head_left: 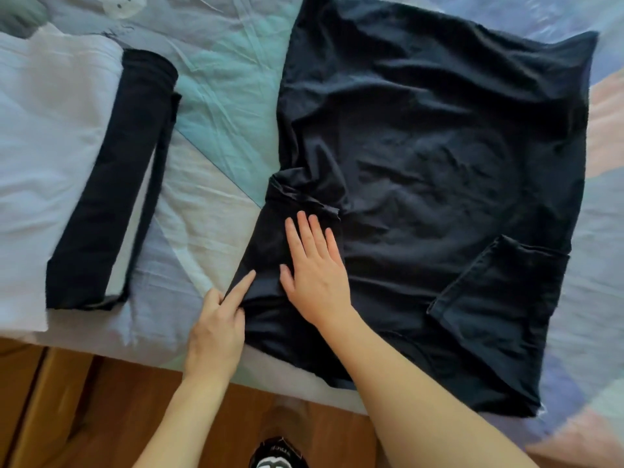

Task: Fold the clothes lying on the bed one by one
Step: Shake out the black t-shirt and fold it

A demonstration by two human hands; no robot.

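Observation:
A dark navy T-shirt (pixel 439 157) lies spread out on the bed, collar end toward me. Its left sleeve (pixel 270 238) is folded in over the body, and the right sleeve (pixel 489 292) is folded in too. My right hand (pixel 314 268) presses flat on the folded left sleeve with straight fingers. At the shirt's left edge, my left hand (pixel 219 319) pinches the fabric near the shoulder, its index finger stretched along the fold.
A folded dark garment (pixel 111 197) lies long and narrow to the left, beside a folded white one (pixel 40 157). The bed (pixel 219 106) has a pastel patchwork cover. Its near edge runs above a wooden floor (pixel 101 417), where my foot (pixel 277 454) shows.

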